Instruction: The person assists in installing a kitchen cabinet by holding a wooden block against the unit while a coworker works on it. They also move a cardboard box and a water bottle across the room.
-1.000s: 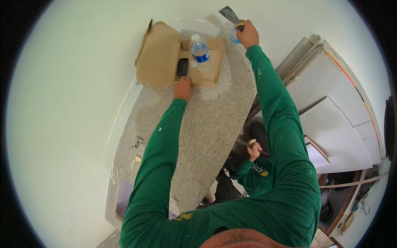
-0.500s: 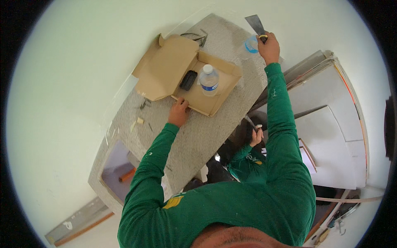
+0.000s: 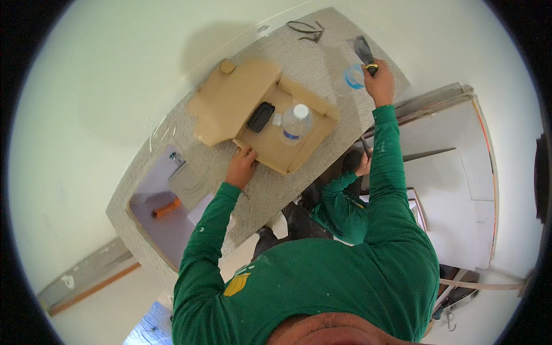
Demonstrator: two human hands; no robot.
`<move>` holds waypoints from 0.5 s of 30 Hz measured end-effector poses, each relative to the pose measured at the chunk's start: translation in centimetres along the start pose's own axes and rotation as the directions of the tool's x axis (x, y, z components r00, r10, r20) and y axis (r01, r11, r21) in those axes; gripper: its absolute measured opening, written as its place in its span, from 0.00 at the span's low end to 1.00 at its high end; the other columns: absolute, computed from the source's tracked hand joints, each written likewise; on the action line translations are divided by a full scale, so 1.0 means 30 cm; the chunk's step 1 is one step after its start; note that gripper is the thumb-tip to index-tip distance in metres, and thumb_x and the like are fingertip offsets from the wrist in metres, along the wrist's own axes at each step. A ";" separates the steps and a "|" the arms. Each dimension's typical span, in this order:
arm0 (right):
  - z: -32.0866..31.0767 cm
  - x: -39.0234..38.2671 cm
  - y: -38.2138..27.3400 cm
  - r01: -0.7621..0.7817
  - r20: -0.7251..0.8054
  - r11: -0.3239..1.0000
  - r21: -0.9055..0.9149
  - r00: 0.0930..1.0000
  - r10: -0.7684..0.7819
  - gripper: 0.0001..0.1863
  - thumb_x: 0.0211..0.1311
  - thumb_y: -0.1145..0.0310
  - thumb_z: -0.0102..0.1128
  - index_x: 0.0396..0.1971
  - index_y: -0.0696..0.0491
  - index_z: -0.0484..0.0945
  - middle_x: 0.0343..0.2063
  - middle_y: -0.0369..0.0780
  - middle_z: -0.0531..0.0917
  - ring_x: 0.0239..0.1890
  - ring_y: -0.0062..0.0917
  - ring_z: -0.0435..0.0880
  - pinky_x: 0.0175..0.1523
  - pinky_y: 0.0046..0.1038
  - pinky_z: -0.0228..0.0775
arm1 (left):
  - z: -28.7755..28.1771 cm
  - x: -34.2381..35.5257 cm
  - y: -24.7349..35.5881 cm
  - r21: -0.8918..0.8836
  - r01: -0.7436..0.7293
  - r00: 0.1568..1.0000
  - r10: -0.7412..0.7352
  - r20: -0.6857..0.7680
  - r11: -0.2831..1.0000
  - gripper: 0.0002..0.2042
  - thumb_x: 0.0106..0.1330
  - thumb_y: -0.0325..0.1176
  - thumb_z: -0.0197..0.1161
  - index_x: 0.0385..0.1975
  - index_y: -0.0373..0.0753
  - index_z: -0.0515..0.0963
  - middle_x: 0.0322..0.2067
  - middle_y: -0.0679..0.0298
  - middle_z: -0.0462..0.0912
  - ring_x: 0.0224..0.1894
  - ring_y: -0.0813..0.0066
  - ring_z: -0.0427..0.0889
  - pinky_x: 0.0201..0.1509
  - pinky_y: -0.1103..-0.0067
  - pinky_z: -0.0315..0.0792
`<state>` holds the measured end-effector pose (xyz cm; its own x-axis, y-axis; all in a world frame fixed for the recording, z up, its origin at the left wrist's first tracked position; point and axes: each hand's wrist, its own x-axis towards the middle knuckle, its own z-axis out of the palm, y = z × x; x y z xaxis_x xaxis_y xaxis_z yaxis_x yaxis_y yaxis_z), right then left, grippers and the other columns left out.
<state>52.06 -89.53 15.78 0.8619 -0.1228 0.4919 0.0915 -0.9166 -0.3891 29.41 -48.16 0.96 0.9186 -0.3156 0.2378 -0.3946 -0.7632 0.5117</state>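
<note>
My left hand (image 3: 241, 167) is closed on the near left corner of an open cardboard box (image 3: 310, 154), beside the folded-back lid. Inside the box stand a clear water bottle (image 3: 296, 123) with a white cap and, left of it, a small black block-like object (image 3: 261, 117). My right hand (image 3: 379, 83) grips the dark and yellow handle of a putty knife (image 3: 363, 50), blade pointing away from me. Against that hand's fingers is a clear plastic item with a blue band (image 3: 354, 76), perhaps another bottle; whether the hand holds it too I cannot tell.
The speckled counter (image 3: 339, 34) runs diagonally along the pale wall. Black glasses or a cable (image 3: 307, 30) lie at its far end. At left is a sink opening (image 3: 167, 201) with an orange pipe. A person in a green sleeve (image 3: 339, 204) crouches below the counter, close to my right arm.
The box has shifted away from the dark thin item at the far end, with my left hand on it. My right hand and the blue-banded item have come nearer. The view shows more sink.
</note>
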 end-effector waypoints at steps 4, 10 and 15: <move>-0.026 -0.080 -0.094 0.090 -0.026 0.995 -0.034 0.996 -0.091 0.21 0.60 0.56 0.69 0.46 0.56 0.81 0.38 0.51 0.83 0.42 0.50 0.83 0.45 0.44 0.74 | -0.078 -0.101 -0.007 0.007 -0.002 0.998 0.003 -0.064 1.000 0.14 0.53 0.23 0.70 0.39 0.39 0.75 0.46 0.57 0.75 0.42 0.50 0.80 0.44 0.61 0.78; -0.096 -0.167 -0.312 0.097 0.056 0.993 -0.062 0.994 -0.093 0.21 0.59 0.57 0.70 0.47 0.54 0.83 0.41 0.47 0.83 0.43 0.47 0.84 0.47 0.43 0.76 | -0.221 -0.266 0.006 -0.011 0.068 0.988 -0.069 -0.135 0.998 0.14 0.56 0.25 0.69 0.41 0.40 0.74 0.46 0.57 0.77 0.43 0.48 0.81 0.44 0.60 0.77; -0.148 -0.240 -0.489 0.207 0.063 0.978 0.007 0.976 -0.207 0.19 0.60 0.58 0.70 0.44 0.55 0.82 0.38 0.48 0.84 0.40 0.47 0.84 0.45 0.42 0.75 | -0.319 -0.441 -0.035 0.023 0.090 0.979 -0.084 -0.186 0.996 0.15 0.56 0.27 0.70 0.42 0.41 0.74 0.46 0.57 0.77 0.44 0.50 0.81 0.44 0.61 0.78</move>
<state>42.30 -76.88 21.40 0.8541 0.0939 0.5116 0.2714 -0.9195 -0.2844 17.47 -37.77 5.18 0.9289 -0.1399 0.3428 -0.3097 -0.8010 0.5123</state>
